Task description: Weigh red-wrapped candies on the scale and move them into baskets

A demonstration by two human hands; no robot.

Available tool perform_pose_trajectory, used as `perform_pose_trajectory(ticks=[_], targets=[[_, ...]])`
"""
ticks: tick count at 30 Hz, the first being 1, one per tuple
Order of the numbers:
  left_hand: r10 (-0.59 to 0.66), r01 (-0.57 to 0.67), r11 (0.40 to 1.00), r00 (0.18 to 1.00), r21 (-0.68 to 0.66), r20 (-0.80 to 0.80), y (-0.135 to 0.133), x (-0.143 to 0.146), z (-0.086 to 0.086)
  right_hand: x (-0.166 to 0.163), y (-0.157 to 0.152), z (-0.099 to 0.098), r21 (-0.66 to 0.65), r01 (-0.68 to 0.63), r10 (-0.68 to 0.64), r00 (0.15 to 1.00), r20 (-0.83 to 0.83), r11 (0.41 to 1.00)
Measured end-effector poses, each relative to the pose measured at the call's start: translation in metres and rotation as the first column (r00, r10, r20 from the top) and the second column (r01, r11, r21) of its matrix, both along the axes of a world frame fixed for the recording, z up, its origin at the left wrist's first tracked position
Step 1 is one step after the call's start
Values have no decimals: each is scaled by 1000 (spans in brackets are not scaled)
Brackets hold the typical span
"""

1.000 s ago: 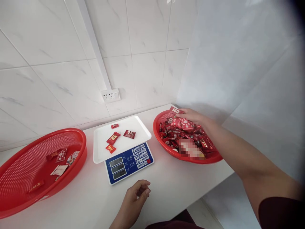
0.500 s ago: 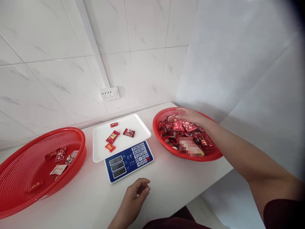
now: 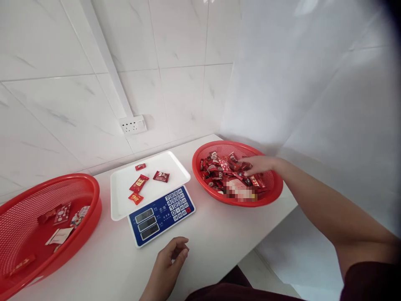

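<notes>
My right hand [image 3: 259, 164] reaches into the right red basket [image 3: 200, 177], its fingers stretched out over a heap of red wrapped candies [image 3: 216, 168]. Its fingertips touch the wrappers, and I see nothing gripped. My left hand [image 3: 167, 265] hovers or rests by the table's front edge, below the scale; its fingers curl loosely with a gap to the thumb and nothing in them. On the white tray [image 3: 120, 205] of the blue-panelled scale [image 3: 161, 217] lie several candies, among them a dark red packet [image 3: 161, 176] and a longer red packet [image 3: 138, 183].
At the left stands another red basket [image 3: 96, 192] with a few packets and a pale packet [image 3: 59, 236] inside. The white table [image 3: 216, 238] meets a tiled wall behind. A socket [image 3: 133, 124] sits on that wall, above the tray.
My right hand has moved from the basket's far side nearer its middle and now lies flatter over the candies. The view has shifted slightly right. My left hand keeps its loose curl.
</notes>
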State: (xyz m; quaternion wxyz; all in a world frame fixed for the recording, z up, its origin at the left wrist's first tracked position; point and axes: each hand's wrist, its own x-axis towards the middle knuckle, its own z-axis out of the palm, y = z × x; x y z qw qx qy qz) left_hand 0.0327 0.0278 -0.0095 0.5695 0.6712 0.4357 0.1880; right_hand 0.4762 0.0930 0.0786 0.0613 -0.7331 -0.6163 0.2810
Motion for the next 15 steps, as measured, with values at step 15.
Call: perform_pose_trajectory(ticks=[15], targets=[[-52,52,999,999,6,-9,-1,1,-2,3,-22,-20,-15,51,-52,996,-67,999]])
